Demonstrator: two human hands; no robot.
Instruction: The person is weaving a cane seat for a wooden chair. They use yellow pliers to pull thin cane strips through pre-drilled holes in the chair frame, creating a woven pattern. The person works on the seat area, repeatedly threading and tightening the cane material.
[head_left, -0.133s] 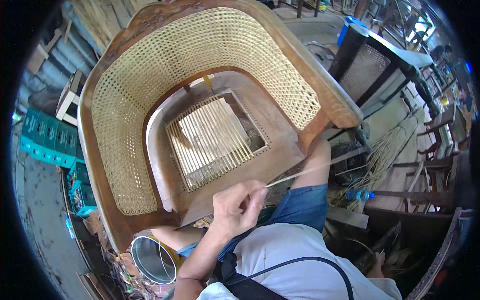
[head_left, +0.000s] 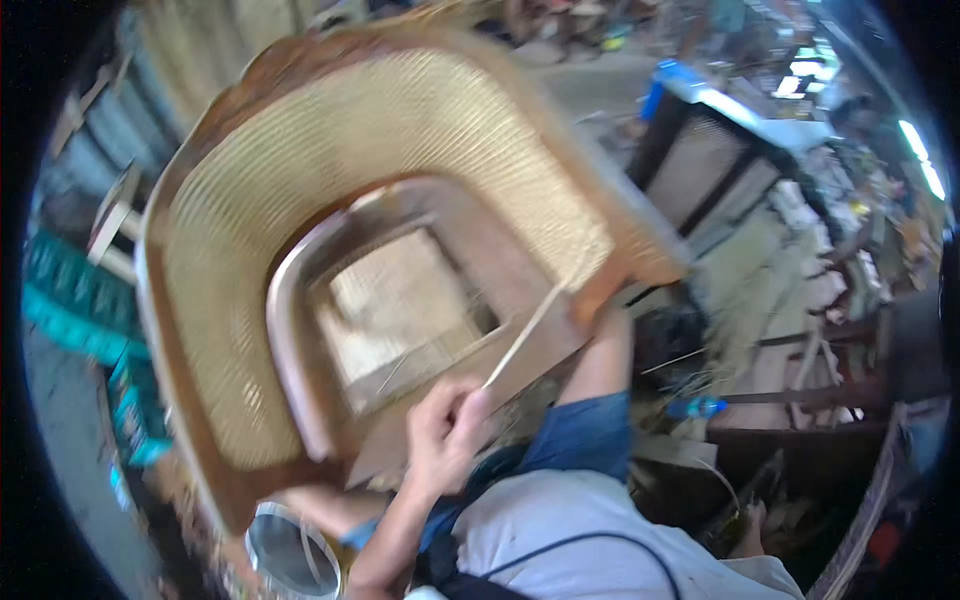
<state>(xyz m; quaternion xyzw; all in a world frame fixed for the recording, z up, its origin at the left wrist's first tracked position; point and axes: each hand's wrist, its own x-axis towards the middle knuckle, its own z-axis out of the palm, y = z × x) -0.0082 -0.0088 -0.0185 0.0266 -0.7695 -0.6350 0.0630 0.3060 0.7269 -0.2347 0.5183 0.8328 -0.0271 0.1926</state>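
Observation:
My left hand [head_left: 447,425] is closed, pinching a pale strand of cane [head_left: 524,335] that rises up and to the right across the chair's front rail. In front of me stands a wooden armchair [head_left: 545,345] with woven cane panels [head_left: 390,120] in its back and arms. Its seat frame surrounds an opening strung with parallel cane strands, now smeared by motion. At the lower right, a bit of skin beside my sleeve looks like my right hand [head_left: 752,525]; its fingers cannot be made out.
A metal bucket [head_left: 290,555] stands at the lower left. Green crates [head_left: 75,300] are stacked at the left. Another dark chair with a cane panel [head_left: 705,170] stands at the far right. A bottle [head_left: 697,407] and a dark bin [head_left: 800,455] are to my right.
The view has shifted and blurred. My left hand has moved slightly left, and the strand has swung from pointing right to pointing steeply upward over the chair.

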